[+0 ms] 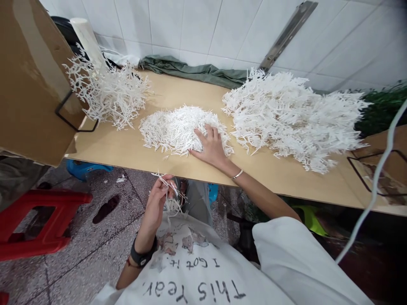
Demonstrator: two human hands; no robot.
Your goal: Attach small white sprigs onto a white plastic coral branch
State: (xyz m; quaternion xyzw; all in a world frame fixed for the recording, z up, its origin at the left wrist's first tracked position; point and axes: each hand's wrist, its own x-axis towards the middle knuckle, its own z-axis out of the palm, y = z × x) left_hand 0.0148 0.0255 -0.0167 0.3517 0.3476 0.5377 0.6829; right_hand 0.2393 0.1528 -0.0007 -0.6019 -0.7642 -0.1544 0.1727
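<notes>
My left hand [158, 195] is closed on a thin white branching plastic sprig [165, 181], in front of the table edge and above my lap. More white strands [173, 205] hang below its fingers. My right hand [212, 149] lies at the right side of the middle pile of small white plastic sprigs [178, 127], fingers apart, their tips touching the pile. A larger heap of white branching pieces [295, 114] is to the right of this hand. On the left stands a looser tangle of bigger white branches [111, 95].
The tan tabletop [127, 148] runs along a tiled wall [197, 25]. A cardboard box [32, 76] stands at the left, with a white roll [87, 40] behind the tangle. Dark green cloth [193, 70] lies along the back. A pale cable [378, 178] crosses the right side. A red stool [41, 220] is at lower left.
</notes>
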